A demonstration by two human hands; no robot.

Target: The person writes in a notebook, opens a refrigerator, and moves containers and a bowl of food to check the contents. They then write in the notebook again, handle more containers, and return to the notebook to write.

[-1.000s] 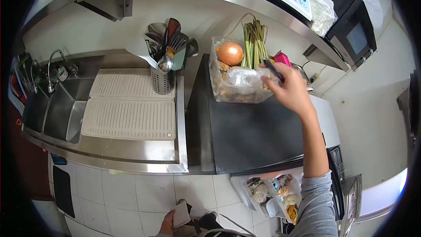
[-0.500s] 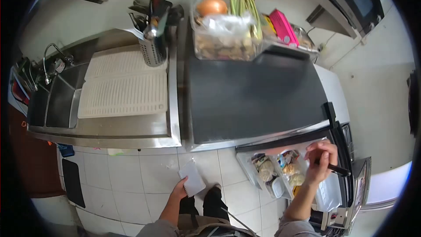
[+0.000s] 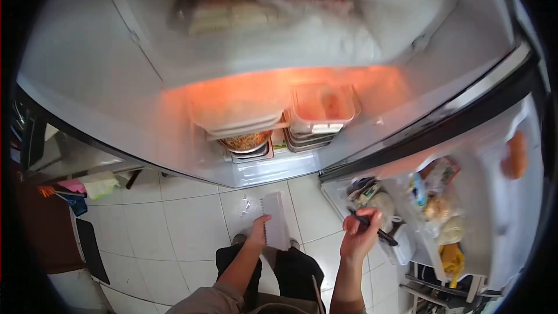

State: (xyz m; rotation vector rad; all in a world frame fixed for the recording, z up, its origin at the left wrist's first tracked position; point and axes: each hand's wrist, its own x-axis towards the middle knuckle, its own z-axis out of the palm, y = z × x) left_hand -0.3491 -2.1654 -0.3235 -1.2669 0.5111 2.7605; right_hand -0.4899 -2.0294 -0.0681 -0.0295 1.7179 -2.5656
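Your left hand (image 3: 257,234): raised before the open fridge, fingers clasped on a white notepad (image 3: 275,228), its long axis upright toward the lower shelf. Your right hand (image 3: 358,235): forearm raised, fingers pinching a black pen (image 3: 372,228), long axis slanting down-right, just beside the door shelf (image 3: 407,244).

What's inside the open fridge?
On the fridge shelf: stacked clear containers and a bowl of orange food. What lies behind them is hidden; the frosty top compartment is blurry.
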